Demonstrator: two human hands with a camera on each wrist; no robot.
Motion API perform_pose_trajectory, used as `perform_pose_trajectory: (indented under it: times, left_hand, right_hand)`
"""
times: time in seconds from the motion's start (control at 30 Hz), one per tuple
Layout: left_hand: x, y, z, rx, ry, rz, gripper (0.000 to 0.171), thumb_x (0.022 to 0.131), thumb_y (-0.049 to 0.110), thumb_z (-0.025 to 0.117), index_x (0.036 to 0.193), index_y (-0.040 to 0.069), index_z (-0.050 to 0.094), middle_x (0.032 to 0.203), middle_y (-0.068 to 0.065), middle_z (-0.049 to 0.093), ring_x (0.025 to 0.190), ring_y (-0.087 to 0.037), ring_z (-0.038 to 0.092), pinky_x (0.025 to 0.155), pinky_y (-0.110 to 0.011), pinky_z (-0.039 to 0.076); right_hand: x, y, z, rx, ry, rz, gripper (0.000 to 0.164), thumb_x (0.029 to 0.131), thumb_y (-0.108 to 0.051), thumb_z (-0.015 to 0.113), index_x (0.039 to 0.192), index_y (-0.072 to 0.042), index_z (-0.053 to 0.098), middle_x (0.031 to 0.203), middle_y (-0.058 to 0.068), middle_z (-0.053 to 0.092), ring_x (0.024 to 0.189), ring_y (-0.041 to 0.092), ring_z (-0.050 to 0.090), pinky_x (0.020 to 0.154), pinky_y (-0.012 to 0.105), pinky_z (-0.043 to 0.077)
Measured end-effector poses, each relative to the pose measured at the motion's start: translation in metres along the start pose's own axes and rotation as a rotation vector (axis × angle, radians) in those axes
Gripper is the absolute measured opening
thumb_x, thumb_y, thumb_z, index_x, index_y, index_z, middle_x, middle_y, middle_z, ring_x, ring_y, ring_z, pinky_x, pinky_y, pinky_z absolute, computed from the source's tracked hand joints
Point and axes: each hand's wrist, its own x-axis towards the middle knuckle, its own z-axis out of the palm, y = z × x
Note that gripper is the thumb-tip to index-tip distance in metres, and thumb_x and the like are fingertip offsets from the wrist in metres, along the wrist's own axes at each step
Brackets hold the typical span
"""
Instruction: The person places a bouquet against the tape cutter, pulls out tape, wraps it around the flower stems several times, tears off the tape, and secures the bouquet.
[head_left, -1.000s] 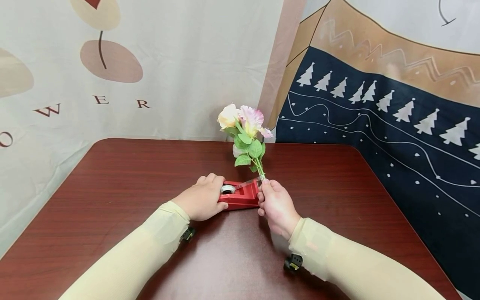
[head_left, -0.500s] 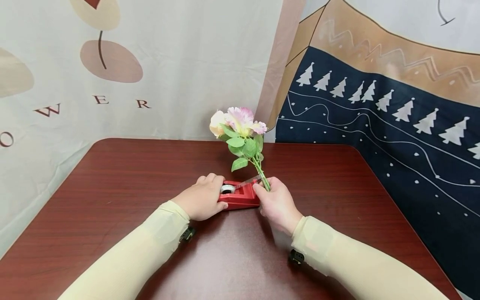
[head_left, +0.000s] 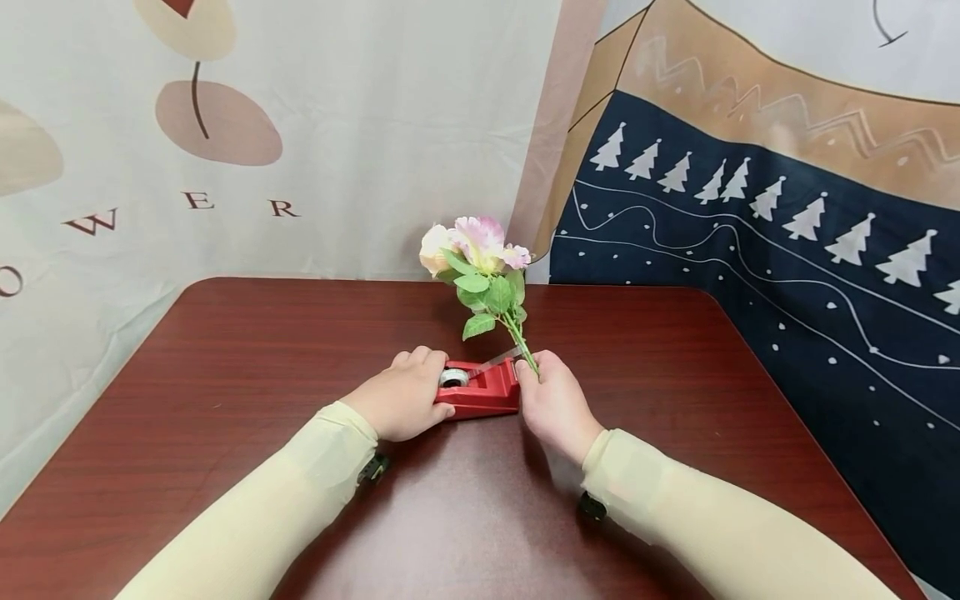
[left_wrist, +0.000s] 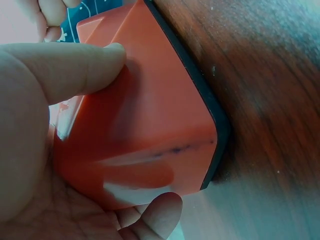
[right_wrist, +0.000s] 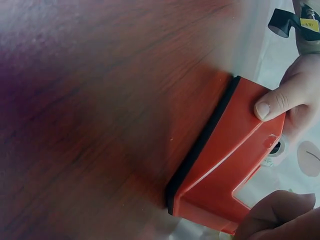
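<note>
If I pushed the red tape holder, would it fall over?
Probably not: the tape holder sits low and long on the table. Its shiny sides look hard, so it likely won't squash. The black strip along its bottom might slow its sliding.

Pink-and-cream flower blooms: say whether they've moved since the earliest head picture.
Yes: the pink-and-cream flower blooms have shifted left, nearer the dark-red letter R on the white cloth, and slightly lower.

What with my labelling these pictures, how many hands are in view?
2. The left hand grips one end of the red tape dispenser; the right hand holds the flowers by their stems, beside the dispenser's other end. No other hands show.
</note>
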Motion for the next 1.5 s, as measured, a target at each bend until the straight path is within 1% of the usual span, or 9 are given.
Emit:
perform_pose_trajectory:
  times: [0.1, 0.3, 0.53, 0.7, 0.83, 1.0, 1.13, 1.27, 1.5]
  left_hand:
    - [0.000, 0.000, 0.000, -0.003, -0.001, -0.004, 0.049, 0.096, 0.035, 0.074, 0.128, 0.005, 0.051, 0.122, -0.012, 0.054, 0.111, -0.034, 0.050, 0.099, -0.048, 0.048]
    - [0.000, 0.001, 0.000, -0.003, 0.000, -0.006, 0.051, 0.097, 0.035, 0.073, 0.130, 0.004, 0.050, 0.123, -0.012, 0.054, 0.113, -0.035, 0.050, 0.100, -0.049, 0.048]
    - [0.000, 0.002, 0.000, -0.003, 0.003, 0.000, 0.049, 0.096, 0.034, 0.073, 0.128, 0.004, 0.051, 0.123, -0.012, 0.054, 0.112, -0.035, 0.050, 0.100, -0.048, 0.048]
    - [0.000, 0.003, -0.001, -0.004, 0.000, -0.002, 0.050, 0.097, 0.035, 0.073, 0.129, 0.005, 0.050, 0.124, -0.012, 0.054, 0.115, -0.036, 0.051, 0.101, -0.050, 0.049]
    - [0.000, 0.003, -0.001, -0.001, 0.000, -0.003, 0.049, 0.097, 0.035, 0.073, 0.128, 0.005, 0.050, 0.125, -0.013, 0.054, 0.116, -0.037, 0.051, 0.102, -0.050, 0.049]
    - [0.001, 0.002, 0.000, -0.002, 0.003, -0.006, 0.047, 0.096, 0.034, 0.074, 0.126, 0.005, 0.051, 0.124, -0.013, 0.055, 0.113, -0.036, 0.051, 0.101, -0.050, 0.048]
    - [0.000, 0.003, 0.000, -0.005, 0.007, -0.004, 0.046, 0.096, 0.034, 0.074, 0.124, 0.006, 0.051, 0.123, -0.013, 0.055, 0.111, -0.035, 0.050, 0.100, -0.049, 0.048]
    - [0.000, 0.003, 0.000, -0.005, 0.009, -0.001, 0.047, 0.096, 0.034, 0.074, 0.125, 0.005, 0.051, 0.124, -0.013, 0.055, 0.111, -0.035, 0.050, 0.101, -0.049, 0.048]
    - [0.000, 0.002, 0.001, -0.008, 0.012, -0.002, 0.047, 0.096, 0.034, 0.074, 0.126, 0.005, 0.051, 0.124, -0.013, 0.055, 0.111, -0.035, 0.051, 0.100, -0.049, 0.048]
  right_hand:
    - [-0.002, -0.001, 0.002, 0.122, -0.027, 0.048, 0.024, 0.110, -0.017, 0.048, 0.099, 0.001, 0.058, 0.064, 0.000, 0.042, 0.058, 0.015, 0.041, 0.055, 0.028, 0.037]
    - [-0.004, -0.004, 0.009, 0.579, -0.092, 0.222, 0.024, 0.113, -0.020, 0.042, 0.104, 0.001, 0.048, 0.060, -0.004, 0.035, 0.049, 0.010, 0.031, 0.047, 0.024, 0.032]
    - [-0.004, -0.010, 0.011, 0.775, -0.093, 0.300, 0.023, 0.114, -0.020, 0.039, 0.098, -0.007, 0.049, 0.061, -0.004, 0.033, 0.052, 0.010, 0.029, 0.050, 0.022, 0.031]
    - [-0.002, -0.012, 0.007, 0.810, -0.110, 0.369, 0.026, 0.115, -0.025, 0.039, 0.096, -0.013, 0.051, 0.067, -0.003, 0.037, 0.058, 0.011, 0.032, 0.052, 0.023, 0.032]
    - [0.000, -0.011, 0.004, 0.761, -0.105, 0.379, 0.030, 0.115, -0.028, 0.039, 0.098, -0.011, 0.056, 0.069, -0.003, 0.039, 0.059, 0.011, 0.032, 0.052, 0.023, 0.032]
    - [0.000, -0.008, 0.004, 0.646, -0.024, 0.332, 0.033, 0.114, -0.025, 0.040, 0.108, 0.000, 0.062, 0.067, -0.004, 0.037, 0.056, 0.010, 0.030, 0.049, 0.022, 0.032]
    - [-0.001, -0.007, 0.004, 0.569, -0.012, 0.261, 0.028, 0.114, -0.020, 0.038, 0.121, 0.004, 0.051, 0.067, -0.002, 0.037, 0.054, 0.012, 0.031, 0.048, 0.023, 0.033]
    - [0.000, -0.006, 0.004, 0.532, -0.007, 0.221, 0.022, 0.114, -0.019, 0.037, 0.123, 0.001, 0.042, 0.068, -0.001, 0.037, 0.053, 0.012, 0.031, 0.048, 0.024, 0.033]
    - [0.002, -0.005, 0.006, 0.620, 0.003, 0.278, 0.021, 0.114, -0.020, 0.036, 0.114, 0.000, 0.043, 0.062, -0.004, 0.034, 0.052, 0.010, 0.030, 0.050, 0.024, 0.037]
